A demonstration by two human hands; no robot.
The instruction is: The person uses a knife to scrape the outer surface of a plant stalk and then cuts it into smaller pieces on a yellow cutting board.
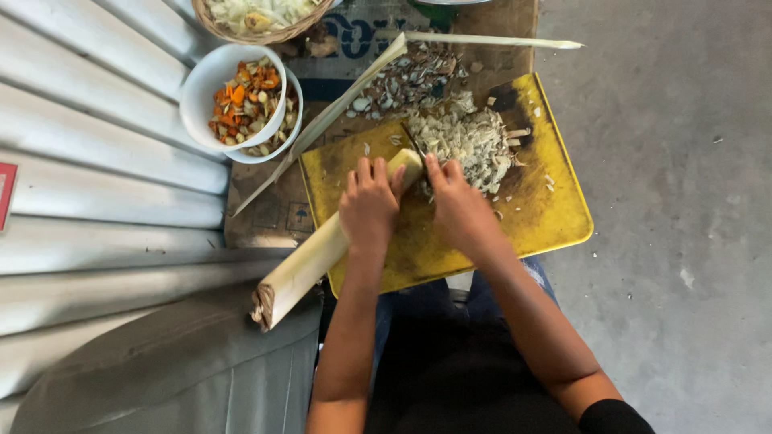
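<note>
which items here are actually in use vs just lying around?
In use:
- left hand pressing the pale stalk
- right hand with the knife
- yellow cutting board
- chopped pile

Lying about:
- white bowls of orange pieces
- woven basket
- long strip

Outdoor kitchen: chopping board (555,217), concrete floor (667,120).

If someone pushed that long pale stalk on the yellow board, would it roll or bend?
The long pale stalk looks rounded, so it would probably roll. It stays straight while jutting past the yellow cutting board, so likely stiff. The left hand steadies it.
</note>
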